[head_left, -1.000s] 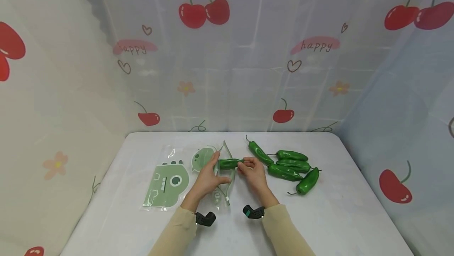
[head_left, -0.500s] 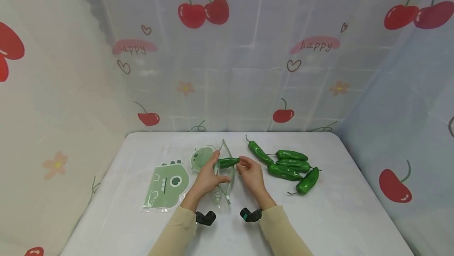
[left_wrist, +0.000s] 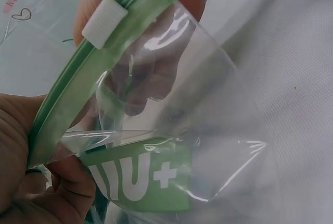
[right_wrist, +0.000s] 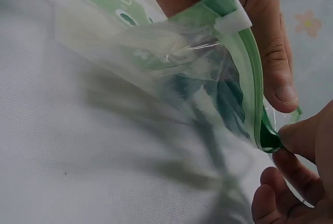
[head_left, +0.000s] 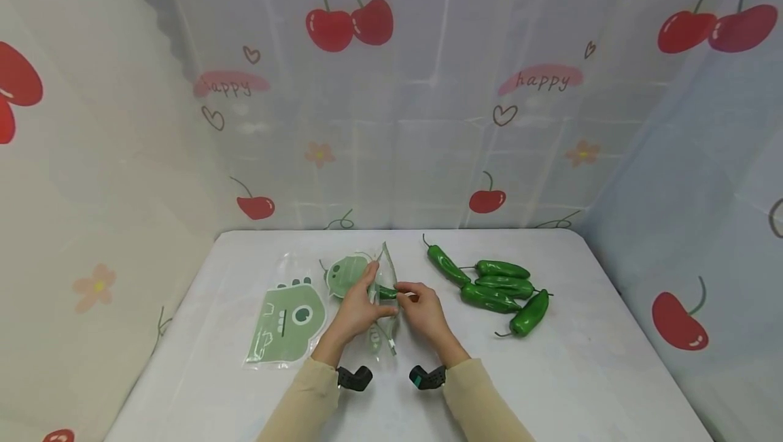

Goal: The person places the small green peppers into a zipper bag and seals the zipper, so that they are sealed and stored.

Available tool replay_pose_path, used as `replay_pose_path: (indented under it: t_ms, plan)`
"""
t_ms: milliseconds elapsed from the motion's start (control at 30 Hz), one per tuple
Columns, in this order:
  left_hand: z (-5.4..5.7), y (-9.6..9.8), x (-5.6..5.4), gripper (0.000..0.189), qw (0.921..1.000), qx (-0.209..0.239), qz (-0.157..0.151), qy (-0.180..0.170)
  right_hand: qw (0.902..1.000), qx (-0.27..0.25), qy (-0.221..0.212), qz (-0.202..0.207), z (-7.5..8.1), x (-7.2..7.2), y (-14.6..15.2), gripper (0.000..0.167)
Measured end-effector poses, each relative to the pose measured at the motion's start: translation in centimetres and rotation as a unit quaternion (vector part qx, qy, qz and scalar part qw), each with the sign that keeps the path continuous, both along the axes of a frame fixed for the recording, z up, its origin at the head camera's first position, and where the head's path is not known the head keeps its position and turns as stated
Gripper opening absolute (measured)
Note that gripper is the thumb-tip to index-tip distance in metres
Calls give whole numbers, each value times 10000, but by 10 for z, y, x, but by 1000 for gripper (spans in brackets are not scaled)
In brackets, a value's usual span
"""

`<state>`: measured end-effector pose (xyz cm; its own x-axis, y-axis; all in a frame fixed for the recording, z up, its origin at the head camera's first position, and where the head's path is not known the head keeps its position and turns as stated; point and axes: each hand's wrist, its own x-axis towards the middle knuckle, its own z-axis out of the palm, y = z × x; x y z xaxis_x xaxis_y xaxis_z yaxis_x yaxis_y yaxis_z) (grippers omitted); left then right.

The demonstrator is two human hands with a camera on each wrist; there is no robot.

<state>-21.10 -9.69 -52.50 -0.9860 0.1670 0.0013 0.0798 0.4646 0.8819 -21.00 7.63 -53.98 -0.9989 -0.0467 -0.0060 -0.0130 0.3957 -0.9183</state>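
A clear zip bag (left_wrist: 218, 99) with green print and a green zip edge lies on its side, mouth facing right. My left hand (head_left: 356, 306) holds its mouth apart between thumb and fingers. At that mouth, my right hand (head_left: 426, 315) pinches the stem end of a green pepper (head_left: 387, 292). Most of this pepper is inside the bag, partly hidden by my left hand. The right wrist view shows its dark body through the plastic, with the thumb (right_wrist: 307, 135) and a finger at the zip edge. A white slider (left_wrist: 105, 22) sits at one end of the zip.
Several green peppers (head_left: 504, 285) lie grouped to the right of my hands. A second clear bag (head_left: 286, 323) with a green one-eyed monster print lies flat at the left. Beneath everything is a white table (head_left: 587, 374), with cherry-printed curtains (head_left: 428, 122) around it.
My right hand has moved left and slid the green pepper deeper into the zip bag, leaving only its stem end showing. My left hand stays at the bag's mouth.
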Motion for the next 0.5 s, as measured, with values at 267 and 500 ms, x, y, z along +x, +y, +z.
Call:
replay_pose_path:
  t_ms: [267,500]
  plan:
    - [0,0,0,112,9999,-92,-14,109,9994,153,274,-159,-1,-2,-4,15]
    - [-1,0,1,110,10000,-60,13,9,9994,130,225,-228,-1,0,-1,13]
